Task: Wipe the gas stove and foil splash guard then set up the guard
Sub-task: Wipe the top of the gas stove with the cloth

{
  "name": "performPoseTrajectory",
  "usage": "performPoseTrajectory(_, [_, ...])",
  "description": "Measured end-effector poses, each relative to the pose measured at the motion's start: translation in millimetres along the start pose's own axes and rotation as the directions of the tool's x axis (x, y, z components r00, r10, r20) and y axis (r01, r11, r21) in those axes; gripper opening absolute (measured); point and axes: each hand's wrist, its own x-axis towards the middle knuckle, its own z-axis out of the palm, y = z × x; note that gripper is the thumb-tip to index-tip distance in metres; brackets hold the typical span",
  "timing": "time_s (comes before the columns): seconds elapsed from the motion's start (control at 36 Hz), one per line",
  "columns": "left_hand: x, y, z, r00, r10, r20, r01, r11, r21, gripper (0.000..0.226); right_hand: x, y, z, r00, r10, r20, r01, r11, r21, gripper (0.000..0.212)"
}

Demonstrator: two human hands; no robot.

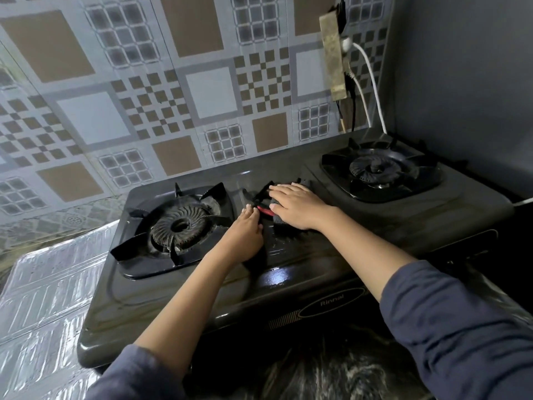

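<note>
**Both hands on the stove, cloth between the burners**

My right hand (300, 207) lies flat with fingers straight, pressing a dark cloth (279, 220) onto the middle of the black stove (317, 269). The cloth sits between the left burner (181, 226) and the right burner (375, 168). My left hand (245, 235) rests just beside it, fingertips at the cloth's red edge (264, 209). I cannot tell whether they pinch it or only touch it. The foil guard (52, 284) lies flat to the left, right up against the stove's side. Patterned tiles (173, 82) cover the wall behind. A power strip (336, 53) hangs near the right corner, and white cables (372, 90) run down from it behind the stove.
</note>
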Motion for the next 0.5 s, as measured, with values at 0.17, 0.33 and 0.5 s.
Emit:
performPoseTrajectory(0.17, [-7.8,-2.5,0.8,0.999,0.044,-0.006,-0.044,0.999,0.022,0.051,-18.0,-5.8,-1.5,1.0,0.004,-0.011,-0.004,1.0,0.005,0.047])
performPoseTrajectory(0.33, [-8.3,-5.3,3.0,0.996,0.081,-0.031,-0.08,0.997,0.019,0.05,-40.0,-4.0,-0.7,0.995,0.095,-0.023,-0.095,0.996,0.006,0.05])
performPoseTrajectory(0.5, [-6.1,-7.6,3.6,0.992,0.116,-0.047,-0.116,0.993,0.001,0.049,-53.6,-1.7,-0.6,0.965,0.254,-0.065,-0.255,0.967,0.007,0.052])
